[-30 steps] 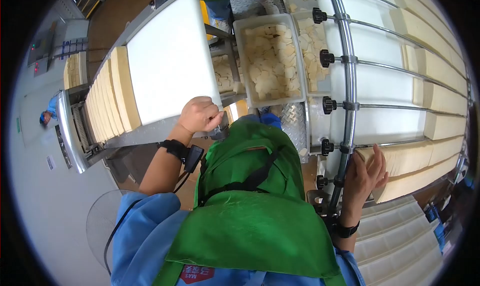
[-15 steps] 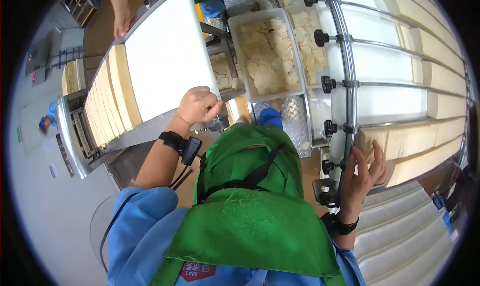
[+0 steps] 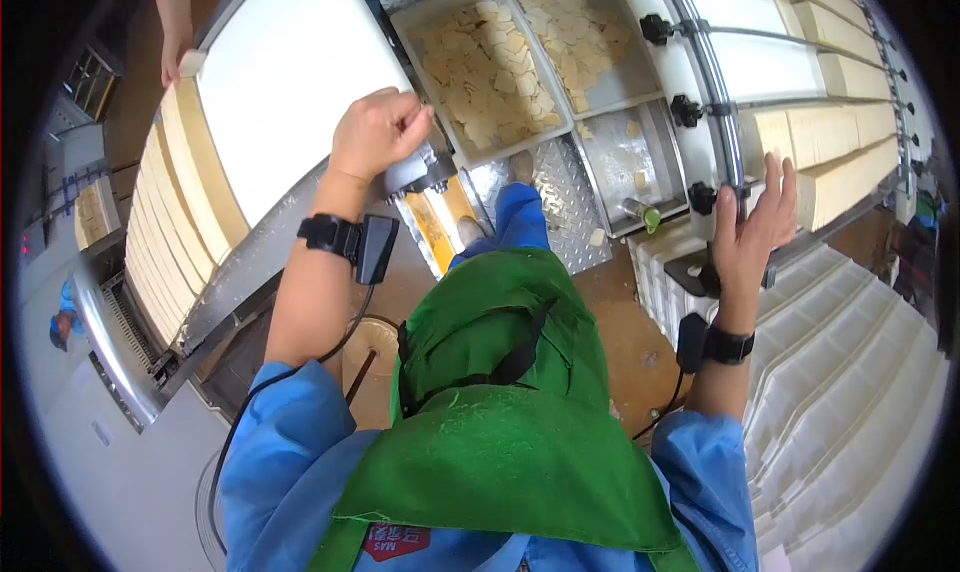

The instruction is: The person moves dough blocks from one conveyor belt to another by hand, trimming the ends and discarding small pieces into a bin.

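Bright, even light is flooding a fisheye view.
The white belt [image 3: 290, 72] is glaring, straight lines are bending toward the black corners, and the edges are softening.

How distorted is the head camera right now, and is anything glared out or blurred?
Head view: strong fisheye, black border around a round picture, edges squeezed; the white conveyor belt by the curled left hand reads as flat bright white, little texture; the open right hand looks sharp, no motion blur.

A white bin [image 3: 516, 148] holds pale scraps [image 3: 488, 62] beyond a green apron [image 3: 510, 452].
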Available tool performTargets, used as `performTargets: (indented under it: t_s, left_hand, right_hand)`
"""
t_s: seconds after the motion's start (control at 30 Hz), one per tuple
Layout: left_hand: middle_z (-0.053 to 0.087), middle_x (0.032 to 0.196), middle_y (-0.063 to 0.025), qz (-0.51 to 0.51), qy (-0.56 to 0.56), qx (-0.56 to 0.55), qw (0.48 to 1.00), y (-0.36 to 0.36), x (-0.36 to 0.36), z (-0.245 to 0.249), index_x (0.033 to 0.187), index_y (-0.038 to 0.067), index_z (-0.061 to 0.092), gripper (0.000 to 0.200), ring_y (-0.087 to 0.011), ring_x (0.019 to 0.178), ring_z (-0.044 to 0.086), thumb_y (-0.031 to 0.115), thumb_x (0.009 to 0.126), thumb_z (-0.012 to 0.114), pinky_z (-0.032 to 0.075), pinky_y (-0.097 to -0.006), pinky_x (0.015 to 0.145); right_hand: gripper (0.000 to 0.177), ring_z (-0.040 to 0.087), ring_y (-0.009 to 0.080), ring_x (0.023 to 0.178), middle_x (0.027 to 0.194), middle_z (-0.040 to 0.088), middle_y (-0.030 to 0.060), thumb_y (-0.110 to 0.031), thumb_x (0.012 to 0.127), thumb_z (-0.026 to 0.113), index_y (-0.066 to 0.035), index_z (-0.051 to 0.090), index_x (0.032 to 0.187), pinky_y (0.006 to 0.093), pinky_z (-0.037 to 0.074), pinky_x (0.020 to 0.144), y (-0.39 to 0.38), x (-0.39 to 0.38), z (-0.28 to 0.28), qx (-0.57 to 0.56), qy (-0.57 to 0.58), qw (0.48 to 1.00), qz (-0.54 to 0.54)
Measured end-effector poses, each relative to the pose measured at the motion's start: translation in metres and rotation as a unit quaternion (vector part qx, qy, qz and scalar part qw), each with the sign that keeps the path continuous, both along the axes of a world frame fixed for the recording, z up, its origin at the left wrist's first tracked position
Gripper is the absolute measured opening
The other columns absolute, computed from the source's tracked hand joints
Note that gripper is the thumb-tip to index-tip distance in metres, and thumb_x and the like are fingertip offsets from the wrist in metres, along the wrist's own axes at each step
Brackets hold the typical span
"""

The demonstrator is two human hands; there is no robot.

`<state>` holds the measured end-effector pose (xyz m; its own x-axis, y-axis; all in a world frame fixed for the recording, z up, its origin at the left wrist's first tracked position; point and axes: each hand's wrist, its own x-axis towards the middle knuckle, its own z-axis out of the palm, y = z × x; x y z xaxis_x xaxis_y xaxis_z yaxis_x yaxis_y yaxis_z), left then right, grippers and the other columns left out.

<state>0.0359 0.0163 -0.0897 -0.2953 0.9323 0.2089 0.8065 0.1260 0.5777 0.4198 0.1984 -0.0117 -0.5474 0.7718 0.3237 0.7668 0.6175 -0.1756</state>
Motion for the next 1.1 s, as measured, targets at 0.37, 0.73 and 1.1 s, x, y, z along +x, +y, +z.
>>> performTargets:
  t_s: [0.37, 0.73, 1.1]
  left_hand:
    - [0.055, 0.057, -0.0106, -0.003, -0.02, 0.006, 1.0, -0.003, 0.0, 0.002, 0.062, 0.006, 0.055, 0.031, -0.028, 0.053, 0.055, 0.026, 0.083, 0.064, 0.045, -0.0377, 0.051]
    - [0.056, 0.059, -0.0114, 0.007, -0.035, 0.002, 0.999, -0.003, 0.001, 0.001, 0.062, 0.006, 0.053, 0.031, -0.0299, 0.055, 0.056, 0.026, 0.082, 0.063, 0.045, -0.0398, 0.052]
    - [0.055, 0.057, -0.0101, -0.012, 0.0, 0.04, 0.999, -0.002, -0.001, -0.002, 0.059, 0.008, 0.052, 0.029, -0.0297, 0.055, 0.058, 0.024, 0.082, 0.063, 0.047, -0.0409, 0.052]
  right_hand:
    - [0.055, 0.035, 0.0318, 0.133, 0.142, 0.042, 0.0172, -0.038, 0.09, 0.057, -0.009, 0.047, 0.135, 0.0505, 0.014, 0.109, 0.001, 0.014, -0.01, 0.056, 0.03, 0.998, -0.018]
    - [0.046, 0.041, 0.0293, 0.128, 0.134, 0.051, 0.0133, -0.035, 0.09, 0.056, -0.01, 0.052, 0.129, 0.0478, 0.017, 0.107, 0.006, 0.019, -0.016, 0.084, 0.054, 0.994, -0.04]
    - [0.041, 0.043, 0.0285, 0.125, 0.13, 0.053, 0.0124, -0.029, 0.089, 0.056, -0.009, 0.054, 0.125, 0.0459, 0.017, 0.107, 0.004, 0.021, -0.015, 0.062, 0.074, 0.995, -0.034]
